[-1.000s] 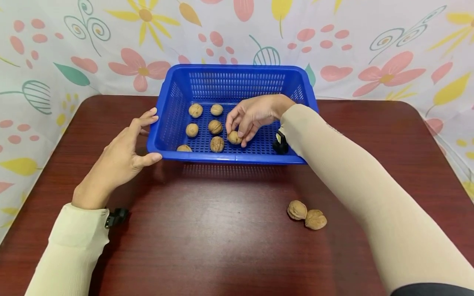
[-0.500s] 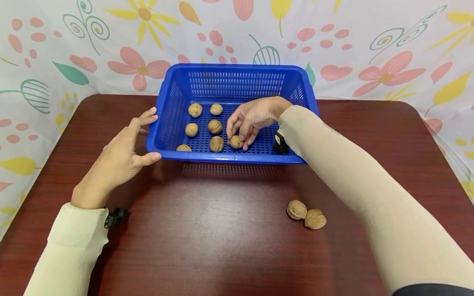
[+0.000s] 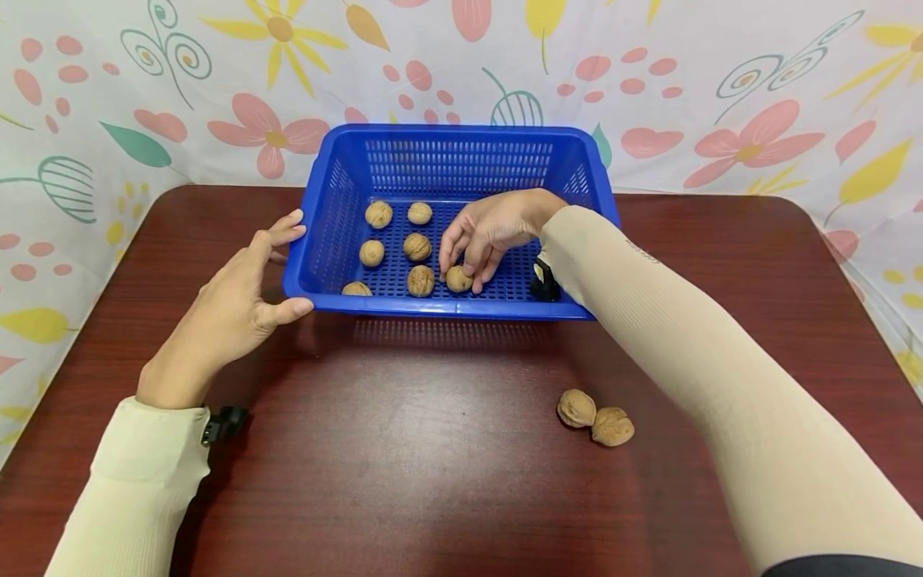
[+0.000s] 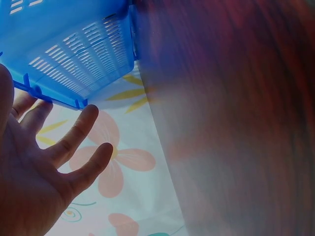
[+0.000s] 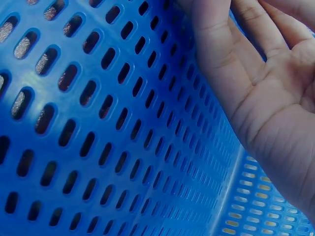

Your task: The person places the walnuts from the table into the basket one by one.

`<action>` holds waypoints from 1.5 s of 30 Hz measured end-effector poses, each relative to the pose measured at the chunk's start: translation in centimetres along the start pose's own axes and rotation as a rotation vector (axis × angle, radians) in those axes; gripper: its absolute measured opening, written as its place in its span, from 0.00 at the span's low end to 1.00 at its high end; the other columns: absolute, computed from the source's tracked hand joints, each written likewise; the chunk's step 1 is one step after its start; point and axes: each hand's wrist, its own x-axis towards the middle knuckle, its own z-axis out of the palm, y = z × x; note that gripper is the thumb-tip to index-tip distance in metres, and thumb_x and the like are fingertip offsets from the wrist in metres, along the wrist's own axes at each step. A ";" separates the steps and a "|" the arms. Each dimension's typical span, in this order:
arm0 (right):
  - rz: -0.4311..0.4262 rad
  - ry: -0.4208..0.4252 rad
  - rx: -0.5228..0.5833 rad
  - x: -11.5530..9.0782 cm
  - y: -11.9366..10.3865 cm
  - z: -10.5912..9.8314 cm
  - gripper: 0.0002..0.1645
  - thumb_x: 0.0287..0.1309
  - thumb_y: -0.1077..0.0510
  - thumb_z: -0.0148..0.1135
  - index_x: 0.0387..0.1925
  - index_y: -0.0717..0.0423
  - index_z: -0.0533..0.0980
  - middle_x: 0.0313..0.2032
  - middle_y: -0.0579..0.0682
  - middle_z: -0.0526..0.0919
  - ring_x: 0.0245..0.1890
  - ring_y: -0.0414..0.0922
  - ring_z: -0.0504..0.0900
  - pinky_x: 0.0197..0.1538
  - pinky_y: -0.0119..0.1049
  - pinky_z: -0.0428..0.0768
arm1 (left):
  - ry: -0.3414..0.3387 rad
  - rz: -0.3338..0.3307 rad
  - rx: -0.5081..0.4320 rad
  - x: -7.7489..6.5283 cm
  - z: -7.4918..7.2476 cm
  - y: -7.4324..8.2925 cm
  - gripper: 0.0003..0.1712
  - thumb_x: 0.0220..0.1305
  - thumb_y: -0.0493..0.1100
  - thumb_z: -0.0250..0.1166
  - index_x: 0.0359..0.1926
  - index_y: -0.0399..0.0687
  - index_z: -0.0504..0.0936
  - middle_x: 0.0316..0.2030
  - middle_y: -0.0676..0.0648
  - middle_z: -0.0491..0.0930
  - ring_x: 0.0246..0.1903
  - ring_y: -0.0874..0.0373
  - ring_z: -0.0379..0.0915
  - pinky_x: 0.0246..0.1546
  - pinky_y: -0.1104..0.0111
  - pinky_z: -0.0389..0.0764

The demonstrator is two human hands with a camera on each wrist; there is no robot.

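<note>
A blue slotted plastic basket (image 3: 461, 308) stands at the back of the table. Inside it, my right hand (image 3: 501, 228) pinches a walnut (image 3: 459, 279) close over the basket floor, near the front wall. Several other walnuts lie to its left, among them a darker walnut (image 3: 421, 281) right beside the held one. My left hand (image 3: 231, 308) rests at the basket's left front corner, thumb on the front rim and fingertips on the left rim. The left wrist view shows its fingers (image 4: 74, 137) spread loosely along that rim. In the right wrist view the walnut is hidden.
Two walnuts (image 3: 594, 418) lie together on the dark red-brown table (image 3: 404, 449), in front of the basket's right side. Behind the table hangs a floral cloth (image 3: 461, 64). My right forearm (image 3: 671, 336) crosses over the basket's right front corner.
My right hand has lowered slightly toward the basket's front wall with the walnut, then stayed nearly still over the last half second. The left hand has kept its place on the rim.
</note>
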 end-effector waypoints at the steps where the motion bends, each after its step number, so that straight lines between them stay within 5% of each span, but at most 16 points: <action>1: 0.000 0.000 -0.003 0.0 0.0 0.0 0.17 0.65 0.71 0.63 0.54 0.59 0.82 0.54 0.53 0.87 0.43 0.55 0.91 0.51 0.46 0.88 | -0.001 -0.001 0.001 0.0 0.0 0.0 0.54 0.64 0.67 0.71 0.83 0.62 0.54 0.81 0.50 0.60 0.63 0.40 0.72 0.53 0.34 0.70; 9: -0.005 0.018 -0.018 -0.6 -0.2 -0.2 0.17 0.67 0.69 0.64 0.55 0.59 0.83 0.51 0.53 0.87 0.42 0.54 0.91 0.50 0.44 0.88 | -0.013 -0.005 -0.001 0.2 0.1 0.1 0.55 0.64 0.70 0.69 0.83 0.63 0.52 0.78 0.44 0.64 0.64 0.38 0.71 0.54 0.31 0.70; 19: -0.061 0.096 -0.080 -2.1 -1.7 -0.2 0.18 0.68 0.67 0.64 0.57 0.57 0.83 0.64 0.53 0.83 0.44 0.55 0.91 0.51 0.46 0.88 | 0.002 0.005 0.007 -0.2 0.2 -0.1 0.55 0.64 0.70 0.68 0.83 0.61 0.54 0.77 0.43 0.65 0.63 0.38 0.72 0.50 0.32 0.72; 23: -0.135 0.186 -0.114 -5.0 -2.7 0.2 0.17 0.68 0.66 0.64 0.57 0.57 0.82 0.65 0.54 0.82 0.45 0.57 0.90 0.55 0.52 0.86 | 0.009 0.026 0.018 0.0 0.3 0.1 0.54 0.65 0.70 0.68 0.82 0.59 0.55 0.79 0.47 0.63 0.62 0.39 0.73 0.50 0.35 0.73; 29: -0.265 0.409 -0.214 -11.6 -2.9 2.7 0.16 0.70 0.65 0.64 0.57 0.55 0.84 0.59 0.52 0.85 0.46 0.54 0.90 0.51 0.45 0.87 | 0.006 0.012 0.028 0.0 0.2 0.4 0.54 0.65 0.65 0.71 0.83 0.62 0.53 0.75 0.43 0.69 0.62 0.40 0.74 0.53 0.37 0.73; 36: -0.300 0.667 -0.244 -19.0 2.3 8.4 0.19 0.69 0.61 0.68 0.58 0.43 0.84 0.43 0.51 0.92 0.40 0.51 0.89 0.43 0.38 0.86 | -0.017 -0.021 0.018 0.0 0.3 0.7 0.54 0.66 0.57 0.73 0.83 0.63 0.52 0.79 0.48 0.63 0.65 0.42 0.72 0.56 0.38 0.72; 40: -0.398 0.689 -0.191 -21.4 7.5 11.5 0.23 0.69 0.68 0.63 0.62 0.49 0.81 0.47 0.50 0.91 0.39 0.47 0.89 0.39 0.37 0.85 | -0.010 -0.023 0.027 -0.1 0.1 0.8 0.54 0.66 0.52 0.75 0.83 0.61 0.52 0.80 0.48 0.62 0.65 0.41 0.72 0.55 0.38 0.72; 45: -0.532 0.633 0.002 -21.6 13.9 14.3 0.28 0.64 0.80 0.56 0.63 0.62 0.78 0.50 0.50 0.90 0.36 0.45 0.89 0.31 0.39 0.83 | 0.002 0.001 0.035 -0.2 0.1 0.7 0.52 0.66 0.50 0.75 0.83 0.57 0.54 0.81 0.49 0.59 0.64 0.41 0.73 0.54 0.39 0.73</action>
